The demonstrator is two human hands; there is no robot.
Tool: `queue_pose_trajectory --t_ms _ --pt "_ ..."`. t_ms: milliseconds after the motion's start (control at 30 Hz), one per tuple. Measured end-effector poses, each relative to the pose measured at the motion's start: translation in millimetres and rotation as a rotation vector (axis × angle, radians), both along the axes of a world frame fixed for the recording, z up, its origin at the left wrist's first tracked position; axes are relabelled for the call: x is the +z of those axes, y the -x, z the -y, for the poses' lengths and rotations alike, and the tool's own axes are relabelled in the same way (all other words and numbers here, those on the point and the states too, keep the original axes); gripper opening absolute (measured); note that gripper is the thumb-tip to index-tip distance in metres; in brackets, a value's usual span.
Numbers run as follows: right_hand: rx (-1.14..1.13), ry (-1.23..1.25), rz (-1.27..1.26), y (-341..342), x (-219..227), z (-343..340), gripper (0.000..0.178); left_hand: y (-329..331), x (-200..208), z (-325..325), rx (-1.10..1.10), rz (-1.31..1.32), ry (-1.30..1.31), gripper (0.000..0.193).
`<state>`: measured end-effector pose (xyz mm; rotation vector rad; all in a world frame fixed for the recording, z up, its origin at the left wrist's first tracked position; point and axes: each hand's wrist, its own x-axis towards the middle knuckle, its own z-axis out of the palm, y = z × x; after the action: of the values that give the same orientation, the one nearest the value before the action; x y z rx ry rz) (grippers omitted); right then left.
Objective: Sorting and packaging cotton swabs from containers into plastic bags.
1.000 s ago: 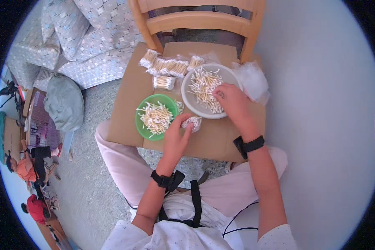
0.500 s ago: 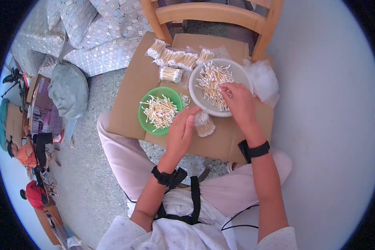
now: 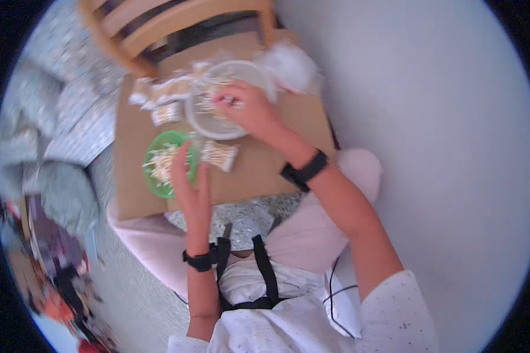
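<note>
My right hand (image 3: 248, 112) is over the white bowl (image 3: 218, 135), its fingers curled round some cotton swabs whose white tips show blurrily. Loose cotton swabs (image 3: 205, 101) lie in that bowl, partly hidden by the hand. My left hand (image 3: 191, 185) reaches to the right edge of the green bowl (image 3: 155, 192), thumb and fingers apart, nothing seen in it. A heap of cotton swabs (image 3: 161, 162) fills the green bowl. Just right of my left fingers lies a clear packet of cotton swabs (image 3: 220, 155). Motion blurs the picture.
Both bowls stand on a cardboard sheet (image 3: 277, 170) over a wooden chair (image 3: 185, 26). Behind them lie several swab packets (image 3: 171, 90) and another packet (image 3: 167, 113). Clear plastic bags (image 3: 291, 66) sit at the back right. A pale wall (image 3: 418, 147) rises on the right.
The whole view has swung, shifting the chair and bowls leftward. My left hand's thumb has spread from its fingers, nearer the green bowl. My right fingers have curled further over the white bowl.
</note>
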<state>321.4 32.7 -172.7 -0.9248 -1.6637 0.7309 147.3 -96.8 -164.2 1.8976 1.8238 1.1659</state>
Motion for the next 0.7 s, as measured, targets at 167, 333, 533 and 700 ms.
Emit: queue_pose_trajectory --t_ms 167,333,533,700 --pt "-0.098 -0.162 -0.111 11.5 -0.7 10.8 0.013 7.4 0.2 -10.4 -0.035 0.070 0.065 0.048" --pt "-0.084 0.009 -0.204 5.9 4.5 32.6 0.012 -0.2 -7.7 -15.8 -0.136 0.131 0.093 0.047" --pt "-0.085 0.086 -0.341 18.3 -11.9 56.4 0.013 20.0 -22.4 -25.5 -0.282 0.124 0.080 0.046" --pt "-0.055 0.072 -0.479 23.7 -12.7 48.7 0.014 24.4 -24.4 -28.0 -0.263 0.032 0.196 0.038"
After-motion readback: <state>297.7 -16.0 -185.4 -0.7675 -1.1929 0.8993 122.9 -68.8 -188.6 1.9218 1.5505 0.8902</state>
